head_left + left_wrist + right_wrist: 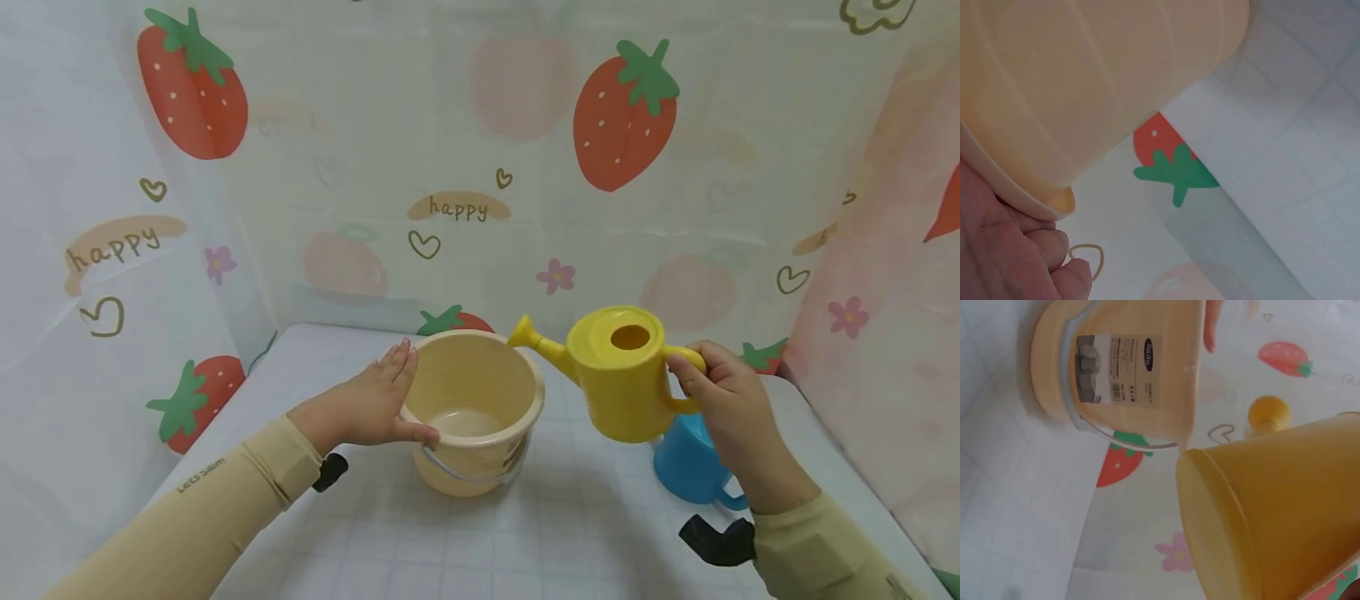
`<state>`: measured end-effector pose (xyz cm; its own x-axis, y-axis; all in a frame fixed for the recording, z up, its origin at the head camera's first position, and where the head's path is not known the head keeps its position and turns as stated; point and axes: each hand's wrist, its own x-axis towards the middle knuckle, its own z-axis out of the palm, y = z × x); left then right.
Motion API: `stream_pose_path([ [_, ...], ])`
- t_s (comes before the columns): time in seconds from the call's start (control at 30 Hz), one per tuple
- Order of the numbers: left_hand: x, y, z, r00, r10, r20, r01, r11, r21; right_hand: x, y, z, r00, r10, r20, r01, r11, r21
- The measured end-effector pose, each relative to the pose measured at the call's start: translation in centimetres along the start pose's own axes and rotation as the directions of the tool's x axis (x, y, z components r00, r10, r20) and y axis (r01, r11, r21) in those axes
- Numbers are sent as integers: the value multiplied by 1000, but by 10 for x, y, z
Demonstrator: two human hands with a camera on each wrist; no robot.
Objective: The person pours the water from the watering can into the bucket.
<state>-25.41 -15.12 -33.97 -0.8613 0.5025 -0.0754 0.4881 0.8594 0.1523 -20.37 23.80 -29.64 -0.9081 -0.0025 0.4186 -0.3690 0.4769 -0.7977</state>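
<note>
A cream bucket (468,467) stands upright on the table, its thin handle hanging down at the front. My left hand (367,404) rests against the bucket's left rim, fingers extended and the thumb lying over the near edge. The left wrist view shows the palm and fingertips along that rim (1016,197). Up to the right, my right hand (723,400) grips the handle of a yellow watering can (622,392) held above the table. Its spout head (522,332) is close to the bucket's right rim. The can stays nearly upright; its contents are hidden.
Behind the right hand a blue cup-like container (682,467) with a handle stands on the table, partly covered. The white gridded tabletop (450,550) meets strawberry-printed sheets (465,275) at the back and sides. A label (1119,372) is on the bucket's side.
</note>
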Motion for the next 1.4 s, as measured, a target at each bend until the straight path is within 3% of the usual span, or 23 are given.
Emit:
stream_pose_path([
  [0.27, 1, -1, 1, 1000, -1, -7, 1, 1000, 2, 4, -11, 1, 999, 4, 47, 2, 991, -133],
  [0.53, 1, 0, 1, 1000, -3, -4, 3, 1000, -1, 9, -18, -2, 995, -15, 98, 35, 978, -206],
  [1.07, 2, 0, 0, 1000, -7, 0, 7, 1000, -2, 19, -33, -6, 982, -69, 174, 116, 953, -280],
  [1.4, 3, -1, 2, 1000, -8, -7, 8, 1000, 7, 22, -35, -5, 974, -35, 224, 98, 956, -276],
])
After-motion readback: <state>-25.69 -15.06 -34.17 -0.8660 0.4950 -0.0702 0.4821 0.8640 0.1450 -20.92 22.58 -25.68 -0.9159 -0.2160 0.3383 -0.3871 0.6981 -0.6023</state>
